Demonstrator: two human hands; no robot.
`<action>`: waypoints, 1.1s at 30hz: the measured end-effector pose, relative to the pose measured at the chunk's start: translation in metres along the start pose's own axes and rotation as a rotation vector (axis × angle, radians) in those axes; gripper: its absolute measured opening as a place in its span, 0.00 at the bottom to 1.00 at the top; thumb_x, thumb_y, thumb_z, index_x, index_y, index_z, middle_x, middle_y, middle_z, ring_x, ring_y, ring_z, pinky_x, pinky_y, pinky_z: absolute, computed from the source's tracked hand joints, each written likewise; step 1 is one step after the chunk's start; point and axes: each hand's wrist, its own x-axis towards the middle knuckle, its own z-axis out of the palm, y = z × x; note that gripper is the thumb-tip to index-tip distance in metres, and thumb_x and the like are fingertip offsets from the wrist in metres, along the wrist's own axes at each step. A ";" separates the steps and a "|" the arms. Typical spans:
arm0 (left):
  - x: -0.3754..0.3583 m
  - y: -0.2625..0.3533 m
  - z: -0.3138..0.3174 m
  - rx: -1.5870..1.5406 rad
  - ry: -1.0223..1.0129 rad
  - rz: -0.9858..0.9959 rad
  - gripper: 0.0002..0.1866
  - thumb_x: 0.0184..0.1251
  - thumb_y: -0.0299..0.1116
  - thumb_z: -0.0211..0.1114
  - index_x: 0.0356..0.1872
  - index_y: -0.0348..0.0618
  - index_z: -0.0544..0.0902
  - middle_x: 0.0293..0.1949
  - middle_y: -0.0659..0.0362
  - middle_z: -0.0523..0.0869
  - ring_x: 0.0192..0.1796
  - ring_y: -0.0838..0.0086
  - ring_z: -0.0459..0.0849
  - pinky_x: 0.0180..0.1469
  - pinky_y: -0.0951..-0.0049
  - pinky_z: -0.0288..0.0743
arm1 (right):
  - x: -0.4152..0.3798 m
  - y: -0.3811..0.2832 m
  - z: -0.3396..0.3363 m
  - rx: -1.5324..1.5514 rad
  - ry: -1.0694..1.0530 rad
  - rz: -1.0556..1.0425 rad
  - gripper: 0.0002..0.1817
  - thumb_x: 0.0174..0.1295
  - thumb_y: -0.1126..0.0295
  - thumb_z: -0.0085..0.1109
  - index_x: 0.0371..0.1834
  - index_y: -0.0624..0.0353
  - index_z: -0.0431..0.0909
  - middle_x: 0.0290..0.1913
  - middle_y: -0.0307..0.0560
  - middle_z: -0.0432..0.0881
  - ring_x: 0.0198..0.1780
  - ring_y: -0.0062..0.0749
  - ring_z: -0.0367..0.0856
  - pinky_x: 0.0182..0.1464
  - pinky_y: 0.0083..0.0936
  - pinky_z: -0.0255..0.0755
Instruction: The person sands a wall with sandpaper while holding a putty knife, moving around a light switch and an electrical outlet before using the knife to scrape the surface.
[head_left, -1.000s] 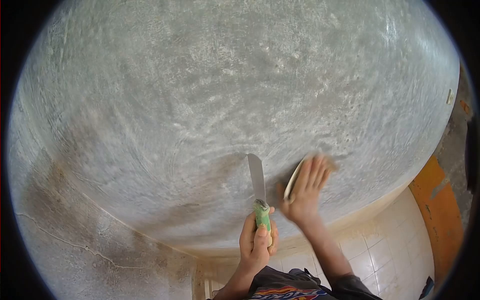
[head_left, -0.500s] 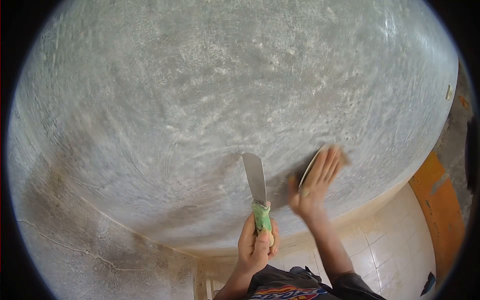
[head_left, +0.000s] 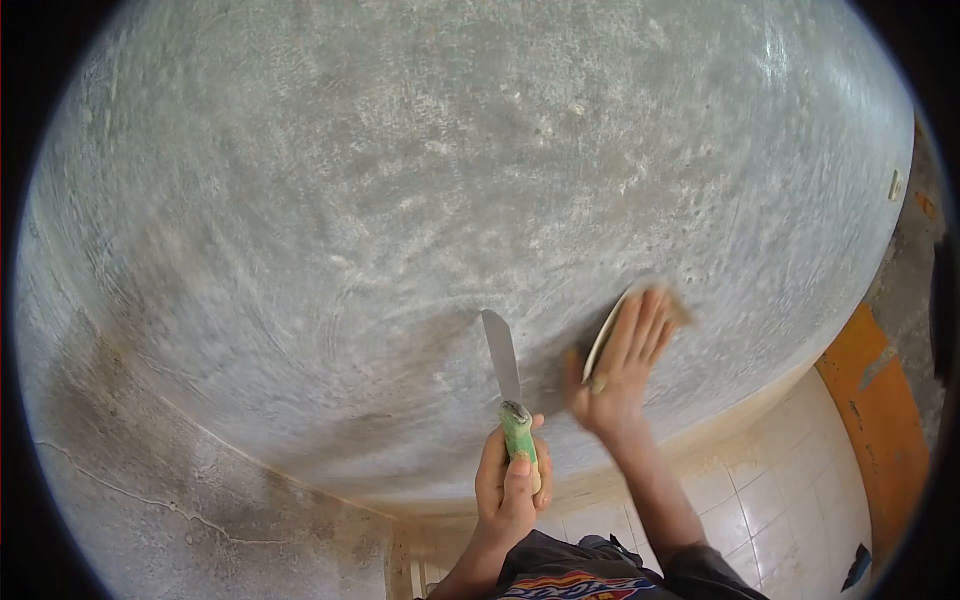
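Note:
My left hand (head_left: 512,487) is wrapped round the green handle of a scraper (head_left: 503,357), whose broad metal blade points up in front of the grey wall (head_left: 400,220). To the right, my right hand (head_left: 622,370) presses on a flat, pale-edged tool (head_left: 604,340) held against the wall. The fingers lie over its back, slightly blurred, and hide most of it. Pale streaks and swirl marks cover the wall's surface.
Below the wall is a white tiled floor (head_left: 740,510). An orange panel (head_left: 885,400) stands at the right. A cracked, stained wall (head_left: 190,480) meets the grey one at the lower left. A small switch plate (head_left: 895,185) is at the far right.
My right hand and its flat tool have shifted slightly left. The scraper in my left hand has tilted, and its blade has moved a little left.

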 end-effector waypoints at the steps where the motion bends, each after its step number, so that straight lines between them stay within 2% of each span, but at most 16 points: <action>1: 0.001 0.002 0.000 -0.003 0.000 0.001 0.28 0.74 0.46 0.50 0.62 0.32 0.63 0.30 0.60 0.74 0.16 0.84 0.67 0.12 0.84 0.57 | -0.029 -0.003 0.010 0.030 -0.082 0.010 0.43 0.57 0.61 0.54 0.69 0.78 0.49 0.71 0.79 0.47 0.74 0.72 0.38 0.70 0.64 0.26; 3: 0.004 0.006 0.001 -0.007 -0.058 -0.040 0.28 0.75 0.43 0.49 0.66 0.32 0.59 0.35 0.58 0.74 0.19 0.83 0.70 0.12 0.84 0.58 | -0.102 -0.005 0.039 0.047 -0.235 0.026 0.42 0.50 0.62 0.53 0.66 0.80 0.54 0.67 0.84 0.52 0.71 0.80 0.42 0.66 0.72 0.27; 4: 0.004 0.006 0.001 -0.008 -0.060 -0.038 0.28 0.75 0.43 0.49 0.66 0.32 0.59 0.35 0.58 0.74 0.19 0.83 0.70 0.12 0.84 0.58 | -0.125 -0.007 0.048 0.043 -0.171 -0.038 0.42 0.49 0.62 0.52 0.66 0.80 0.54 0.67 0.83 0.52 0.71 0.79 0.43 0.67 0.71 0.27; 7: 0.001 0.004 0.000 -0.058 -0.090 -0.023 0.29 0.75 0.41 0.48 0.69 0.33 0.56 0.39 0.57 0.74 0.21 0.82 0.72 0.12 0.84 0.58 | -0.086 -0.003 0.033 0.066 -0.152 -0.028 0.42 0.50 0.61 0.53 0.66 0.79 0.54 0.68 0.83 0.51 0.72 0.78 0.41 0.67 0.71 0.26; 10: 0.001 0.004 0.000 -0.059 -0.072 -0.034 0.27 0.75 0.41 0.48 0.67 0.33 0.59 0.36 0.58 0.74 0.19 0.82 0.71 0.12 0.84 0.58 | 0.006 -0.004 -0.003 0.004 -0.014 -0.013 0.42 0.60 0.57 0.51 0.70 0.77 0.49 0.73 0.75 0.46 0.76 0.66 0.37 0.72 0.58 0.23; 13: 0.001 0.000 -0.005 -0.008 -0.049 -0.014 0.26 0.74 0.43 0.49 0.63 0.32 0.63 0.33 0.59 0.75 0.16 0.83 0.69 0.13 0.84 0.58 | 0.035 -0.007 -0.013 -0.018 0.048 0.010 0.42 0.62 0.57 0.52 0.71 0.76 0.48 0.74 0.72 0.45 0.77 0.62 0.36 0.73 0.53 0.23; 14: 0.002 -0.001 -0.004 -0.006 -0.035 -0.003 0.26 0.74 0.45 0.50 0.61 0.32 0.65 0.32 0.59 0.75 0.15 0.83 0.68 0.12 0.84 0.57 | 0.027 -0.006 -0.009 -0.038 0.021 -0.014 0.43 0.62 0.56 0.52 0.71 0.76 0.47 0.74 0.72 0.45 0.76 0.62 0.36 0.73 0.54 0.23; 15: 0.003 -0.001 -0.004 -0.006 -0.022 0.009 0.26 0.74 0.46 0.50 0.59 0.32 0.66 0.30 0.59 0.75 0.14 0.84 0.67 0.12 0.84 0.57 | 0.009 -0.008 0.000 -0.023 0.007 -0.007 0.43 0.58 0.57 0.53 0.70 0.77 0.49 0.72 0.74 0.47 0.75 0.66 0.38 0.72 0.59 0.24; 17: 0.005 0.001 -0.001 -0.005 -0.011 -0.001 0.26 0.73 0.47 0.50 0.59 0.32 0.66 0.30 0.59 0.75 0.14 0.84 0.67 0.12 0.84 0.56 | -0.048 -0.010 0.021 0.038 -0.110 -0.005 0.43 0.53 0.59 0.54 0.68 0.78 0.53 0.71 0.77 0.49 0.74 0.71 0.40 0.70 0.65 0.25; 19: 0.004 0.001 -0.002 -0.003 0.000 -0.012 0.27 0.73 0.48 0.51 0.58 0.33 0.66 0.30 0.59 0.75 0.14 0.84 0.67 0.11 0.84 0.56 | -0.113 -0.005 0.043 0.005 -0.206 -0.103 0.43 0.50 0.60 0.55 0.66 0.78 0.56 0.70 0.79 0.50 0.73 0.75 0.41 0.68 0.69 0.25; 22: 0.005 -0.001 -0.007 -0.017 0.003 -0.020 0.26 0.73 0.46 0.51 0.59 0.33 0.66 0.29 0.59 0.75 0.14 0.84 0.67 0.11 0.84 0.55 | -0.104 0.000 0.031 0.092 -0.254 -0.060 0.41 0.50 0.61 0.55 0.65 0.77 0.58 0.70 0.79 0.50 0.73 0.74 0.39 0.69 0.67 0.25; 26: 0.003 0.002 -0.007 -0.089 0.004 -0.085 0.25 0.73 0.42 0.51 0.60 0.32 0.65 0.32 0.58 0.75 0.15 0.83 0.67 0.11 0.84 0.56 | 0.005 0.007 -0.007 0.035 -0.012 0.055 0.43 0.60 0.57 0.53 0.70 0.76 0.48 0.73 0.75 0.44 0.75 0.68 0.35 0.72 0.58 0.23; 28: 0.003 0.004 -0.006 -0.133 0.002 -0.109 0.25 0.73 0.41 0.52 0.61 0.32 0.64 0.33 0.58 0.75 0.16 0.83 0.68 0.11 0.85 0.56 | 0.015 0.006 -0.009 -0.001 0.000 0.045 0.43 0.61 0.57 0.53 0.71 0.76 0.46 0.73 0.75 0.43 0.76 0.67 0.34 0.72 0.57 0.22; 30: 0.003 0.005 -0.006 -0.116 -0.084 -0.061 0.25 0.72 0.38 0.54 0.64 0.35 0.62 0.38 0.57 0.74 0.18 0.82 0.70 0.11 0.85 0.56 | 0.002 0.004 -0.005 -0.079 -0.032 0.015 0.42 0.64 0.58 0.47 0.71 0.78 0.41 0.74 0.75 0.39 0.76 0.67 0.32 0.73 0.55 0.24; 31: 0.004 0.004 -0.005 -0.117 -0.084 -0.060 0.25 0.72 0.38 0.54 0.64 0.35 0.62 0.38 0.57 0.74 0.18 0.82 0.70 0.11 0.85 0.56 | -0.023 0.003 0.006 -0.080 -0.032 0.013 0.42 0.64 0.58 0.47 0.71 0.78 0.41 0.74 0.75 0.39 0.76 0.67 0.32 0.73 0.55 0.24; 33: 0.004 0.002 -0.005 -0.127 -0.100 -0.014 0.28 0.71 0.36 0.56 0.67 0.38 0.58 0.40 0.57 0.73 0.20 0.80 0.71 0.13 0.84 0.60 | -0.079 0.001 0.028 0.056 -0.077 -0.014 0.44 0.61 0.56 0.54 0.71 0.77 0.46 0.73 0.75 0.43 0.76 0.67 0.35 0.72 0.57 0.23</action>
